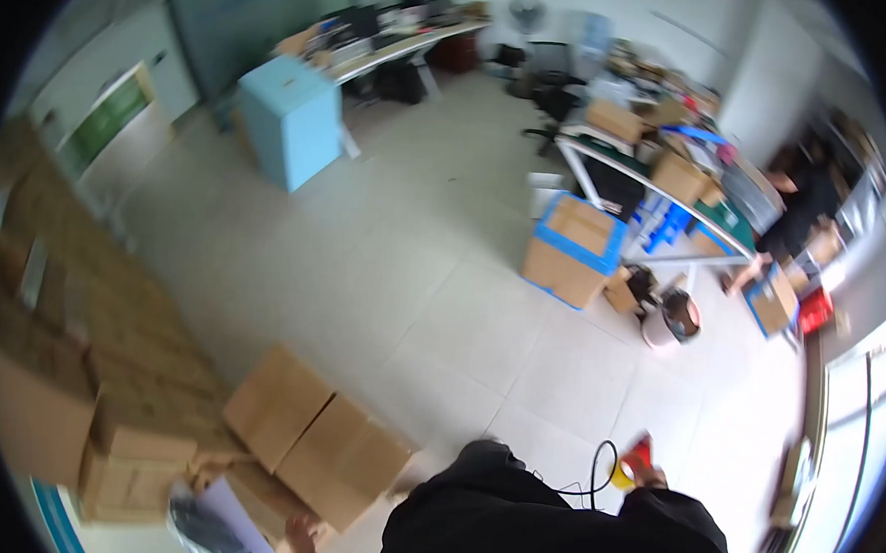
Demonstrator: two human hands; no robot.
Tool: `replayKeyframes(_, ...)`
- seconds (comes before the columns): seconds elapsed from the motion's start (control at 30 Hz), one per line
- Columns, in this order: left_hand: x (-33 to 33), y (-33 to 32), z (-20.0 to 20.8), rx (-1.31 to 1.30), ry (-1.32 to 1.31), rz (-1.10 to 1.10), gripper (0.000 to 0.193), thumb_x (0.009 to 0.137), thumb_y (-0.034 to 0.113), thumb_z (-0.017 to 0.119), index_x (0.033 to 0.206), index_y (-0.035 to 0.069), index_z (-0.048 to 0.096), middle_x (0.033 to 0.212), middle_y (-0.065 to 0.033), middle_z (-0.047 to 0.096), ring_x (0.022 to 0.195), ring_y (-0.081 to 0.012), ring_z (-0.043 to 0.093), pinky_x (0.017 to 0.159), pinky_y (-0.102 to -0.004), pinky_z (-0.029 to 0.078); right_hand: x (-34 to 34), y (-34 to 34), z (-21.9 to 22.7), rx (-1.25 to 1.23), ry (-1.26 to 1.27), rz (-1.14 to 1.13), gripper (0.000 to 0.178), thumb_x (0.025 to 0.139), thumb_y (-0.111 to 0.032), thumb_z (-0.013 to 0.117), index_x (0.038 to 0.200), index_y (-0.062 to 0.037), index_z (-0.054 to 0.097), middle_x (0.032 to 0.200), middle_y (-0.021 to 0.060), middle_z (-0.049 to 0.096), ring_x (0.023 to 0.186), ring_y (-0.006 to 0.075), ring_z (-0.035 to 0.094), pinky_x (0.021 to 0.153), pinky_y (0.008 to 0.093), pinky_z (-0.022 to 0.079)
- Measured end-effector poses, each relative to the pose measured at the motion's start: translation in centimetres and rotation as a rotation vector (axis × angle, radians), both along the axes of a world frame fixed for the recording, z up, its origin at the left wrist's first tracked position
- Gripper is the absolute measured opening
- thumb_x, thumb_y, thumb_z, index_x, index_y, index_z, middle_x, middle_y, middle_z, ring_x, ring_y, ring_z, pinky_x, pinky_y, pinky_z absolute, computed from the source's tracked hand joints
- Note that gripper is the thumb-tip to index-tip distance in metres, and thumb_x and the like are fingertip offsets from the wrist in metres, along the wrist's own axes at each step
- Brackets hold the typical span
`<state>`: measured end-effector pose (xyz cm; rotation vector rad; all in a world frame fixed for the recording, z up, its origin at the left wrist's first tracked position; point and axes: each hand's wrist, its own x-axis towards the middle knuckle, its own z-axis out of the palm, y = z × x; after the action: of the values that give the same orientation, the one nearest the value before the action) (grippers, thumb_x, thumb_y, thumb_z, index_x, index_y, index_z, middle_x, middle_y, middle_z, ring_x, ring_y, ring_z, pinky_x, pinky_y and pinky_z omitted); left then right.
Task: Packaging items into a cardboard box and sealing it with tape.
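Observation:
My right hand point(652, 479), at the lower right, is closed on a red and yellow object point(637, 457). It has a red body and a rounded yellow part, but blur hides its exact kind. Beside it a black cable loop point(607, 463) stands out in front of my dark clothing. Low on the left, my left hand point(301, 537) is at the near edge of a brown cardboard box point(345, 459); its fingers are too smeared to read. Left of that hand, an open carton holds a pale sheet point(232, 514) and a dark plastic-wrapped item point(199, 526).
Stacked cartons point(124, 340) line the left side. A light-blue cabinet point(293, 118) stands farther off. Right of centre are a blue-taped carton point(575, 248), a waste bin point(672, 321) and a cluttered table point(610, 157). Another person point(808, 200) in dark clothing is at the far right.

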<state>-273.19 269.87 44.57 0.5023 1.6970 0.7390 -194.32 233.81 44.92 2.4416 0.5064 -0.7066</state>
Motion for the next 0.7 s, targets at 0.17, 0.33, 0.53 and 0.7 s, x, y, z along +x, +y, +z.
replayKeyframes(0.17,14.1,0.5,7.7,-0.127,0.049,-0.250,0.063,0.095,0.033,0.056,0.145,0.003,0.031,0.138,-0.0120,0.041,0.118,-0.0310,0.047,0.095,-0.0413,0.046,4.2,20.9,7.5,0.493,0.247,-0.395,0.065,0.069,-0.065,0.061,0.092,-0.0050,0.071,0.093,0.0207,0.069,0.094,0.0315,0.066,0.080,0.0376,0.052)
replayKeyframes(0.33,20.7,-0.6,7.7,-0.148,0.102,-0.434,0.043,0.094,0.026,0.053,0.124,0.006,0.030,0.118,-0.0084,0.036,0.100,-0.0261,0.039,0.083,-0.0385,0.039,7.1,26.0,13.0,0.727,0.525,0.085,0.060,0.075,-0.068,0.052,0.083,-0.0122,0.073,0.082,0.0123,0.070,0.080,0.0305,0.067,0.075,0.0377,0.052)
replayKeyframes(0.53,26.4,-1.2,3.3,-0.158,0.087,-0.659,0.023,0.093,0.018,0.050,0.100,0.010,0.029,0.094,-0.0040,0.029,0.079,-0.0203,0.029,0.068,-0.0353,0.031,9.5,8.6,16.0,0.511,0.335,-0.302,0.049,0.075,-0.057,0.060,0.089,-0.0115,0.072,0.089,0.0135,0.070,0.087,0.0295,0.067,0.078,0.0380,0.051)
replayKeyframes(0.7,29.1,-5.6,-2.2,-0.212,0.033,-0.794,0.023,0.092,0.011,0.047,0.079,0.013,0.028,0.074,-0.0004,0.024,0.062,-0.0155,0.021,0.055,-0.0325,0.024,6.3,-14.6,17.8,0.382,-0.052,-0.945,0.047,0.068,-0.044,0.066,0.093,-0.0042,0.071,0.100,0.0187,0.068,0.100,0.0299,0.065,0.086,0.0369,0.051)
